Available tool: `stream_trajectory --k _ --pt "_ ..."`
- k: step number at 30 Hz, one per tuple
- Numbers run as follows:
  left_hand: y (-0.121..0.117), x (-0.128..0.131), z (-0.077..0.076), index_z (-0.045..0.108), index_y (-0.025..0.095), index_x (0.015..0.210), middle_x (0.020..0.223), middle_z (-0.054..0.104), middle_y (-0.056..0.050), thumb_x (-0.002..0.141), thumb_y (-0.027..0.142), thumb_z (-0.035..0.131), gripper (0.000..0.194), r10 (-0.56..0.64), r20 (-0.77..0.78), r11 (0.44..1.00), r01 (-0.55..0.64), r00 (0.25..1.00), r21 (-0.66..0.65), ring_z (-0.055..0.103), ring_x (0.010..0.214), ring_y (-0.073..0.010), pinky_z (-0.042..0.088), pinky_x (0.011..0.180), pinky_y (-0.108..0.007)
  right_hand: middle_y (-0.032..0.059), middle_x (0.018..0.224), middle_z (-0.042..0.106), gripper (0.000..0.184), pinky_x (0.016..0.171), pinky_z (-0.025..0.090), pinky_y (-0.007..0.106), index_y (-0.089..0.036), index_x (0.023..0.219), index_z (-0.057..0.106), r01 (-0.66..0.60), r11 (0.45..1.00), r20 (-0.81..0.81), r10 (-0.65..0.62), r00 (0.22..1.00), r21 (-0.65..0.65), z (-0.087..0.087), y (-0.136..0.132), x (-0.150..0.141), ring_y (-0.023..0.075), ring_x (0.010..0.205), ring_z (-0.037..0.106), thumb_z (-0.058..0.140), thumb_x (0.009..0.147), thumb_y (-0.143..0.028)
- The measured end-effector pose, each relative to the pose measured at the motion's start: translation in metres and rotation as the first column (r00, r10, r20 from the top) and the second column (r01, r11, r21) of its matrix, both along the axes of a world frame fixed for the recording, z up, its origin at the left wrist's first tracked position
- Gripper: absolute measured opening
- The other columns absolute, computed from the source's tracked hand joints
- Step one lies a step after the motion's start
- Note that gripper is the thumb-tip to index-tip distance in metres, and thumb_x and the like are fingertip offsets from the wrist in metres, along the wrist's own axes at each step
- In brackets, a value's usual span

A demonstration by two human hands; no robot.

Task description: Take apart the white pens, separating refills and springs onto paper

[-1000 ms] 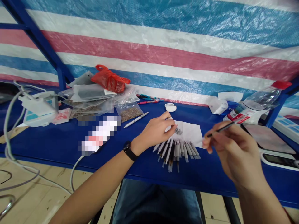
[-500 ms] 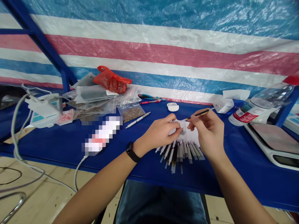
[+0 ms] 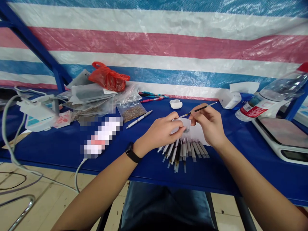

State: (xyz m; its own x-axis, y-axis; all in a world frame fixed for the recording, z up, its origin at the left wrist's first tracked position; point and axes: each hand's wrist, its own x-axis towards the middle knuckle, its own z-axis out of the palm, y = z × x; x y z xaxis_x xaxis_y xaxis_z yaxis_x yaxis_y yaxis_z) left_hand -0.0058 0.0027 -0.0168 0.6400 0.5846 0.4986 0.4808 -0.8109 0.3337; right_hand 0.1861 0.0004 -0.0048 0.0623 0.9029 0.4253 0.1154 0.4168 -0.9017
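My right hand (image 3: 207, 123) pinches a thin pen refill (image 3: 201, 109), dark in the middle, its slim tip pointing up to the right. The refill's clear lower end reaches the fingers of my left hand (image 3: 166, 130). That hand is closed with its fingertips bent in; what it grips, if anything, is hidden. Below both hands lies a white paper sheet (image 3: 198, 134) with a small heap of tiny grey metal parts (image 3: 186, 130). Many pen refills and slim pale tubes (image 3: 183, 150) fan out along the sheet's near edge.
A white pen (image 3: 139, 119) lies left, beside bags of brown bits (image 3: 132, 113) and a red plastic bag (image 3: 108, 77). A small white case (image 3: 175, 104) sits behind my hands. A bottle (image 3: 267, 99) and a scale (image 3: 284, 138) stand right. A blurred-out cabled device (image 3: 102, 138) lies left.
My view has tilted down slightly, so everything appears higher. The refill has come a little away from my left fingers, and more of its lower end shows between the hands.
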Motion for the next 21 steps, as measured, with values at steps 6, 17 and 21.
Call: stream_trajectory --k 6,17,21 --pt "0.0 -0.001 -0.001 0.065 0.017 0.081 0.09 0.054 -0.003 0.103 0.029 0.045 0.032 -0.001 0.001 1.0 0.001 1.0 0.003 0.05 0.064 -0.0112 0.04 0.063 -0.027 -0.0007 0.073 0.067 0.018 0.051 0.05 0.029 -0.022 0.062 0.062 -0.001 1.0 0.038 0.001 0.999 0.0 0.004 -0.008 -0.002 0.0111 0.052 0.055 0.073 0.075 -0.028" --pt "-0.001 0.0 -0.001 0.066 0.017 0.085 0.088 0.054 -0.002 0.104 0.028 0.044 0.031 -0.033 -0.001 0.999 0.033 0.999 0.029 0.05 0.065 -0.0111 0.039 0.061 -0.026 0.002 0.082 0.068 0.021 0.059 0.052 0.031 -0.021 0.079 0.066 -0.16 0.983 0.156 0.173 0.972 -0.095 -0.009 -0.008 -0.003 0.0158 0.065 0.063 0.075 0.083 -0.039" --pt "-0.001 0.0 -0.001 0.064 0.017 0.083 0.086 0.052 -0.001 0.104 0.027 0.044 0.031 -0.029 -0.013 0.999 0.029 1.0 0.021 0.049 0.065 -0.0111 0.039 0.061 -0.026 0.0032 0.087 0.068 0.029 0.062 0.053 0.032 -0.021 0.093 0.067 -0.194 0.968 0.223 0.227 0.948 -0.159 -0.008 -0.008 0.002 0.0174 0.07 0.064 0.072 0.088 -0.05"
